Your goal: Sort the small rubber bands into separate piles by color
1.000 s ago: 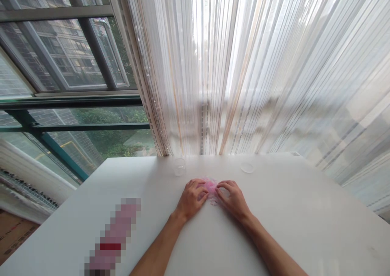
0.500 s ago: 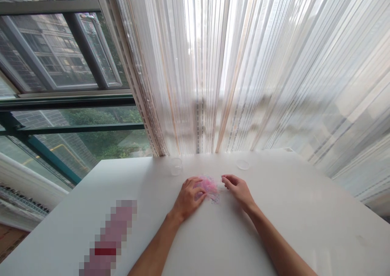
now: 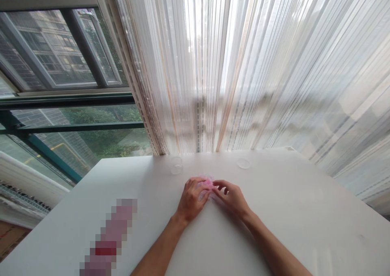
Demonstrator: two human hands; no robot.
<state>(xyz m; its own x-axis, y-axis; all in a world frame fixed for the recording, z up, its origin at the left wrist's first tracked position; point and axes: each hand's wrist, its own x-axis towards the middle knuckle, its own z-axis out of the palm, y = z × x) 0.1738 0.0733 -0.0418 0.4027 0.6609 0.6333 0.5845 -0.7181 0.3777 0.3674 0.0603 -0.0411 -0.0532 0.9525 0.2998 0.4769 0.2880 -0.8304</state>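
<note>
A small loose pile of thin pink and pale purple strands lies on the white table; its single pieces are too fine to make out. From the left, my left hand curves over the pile, with fingers and thumb gripping its sides. On the other side, my right hand has its thumb and index fingertips closed at the pile's right edge, pinching strands. The fingertips of both hands nearly meet, and they hide part of the pile.
Beyond my left hand stands a clear plastic cup. A clear round lid lies at the back, right of centre. A blurred-out long pinkish object is at the left. Sheer striped curtains hang behind the white table.
My right hand has moved left, from beside the pile to its right edge. My left hand has shifted slightly and stays over the pile.
</note>
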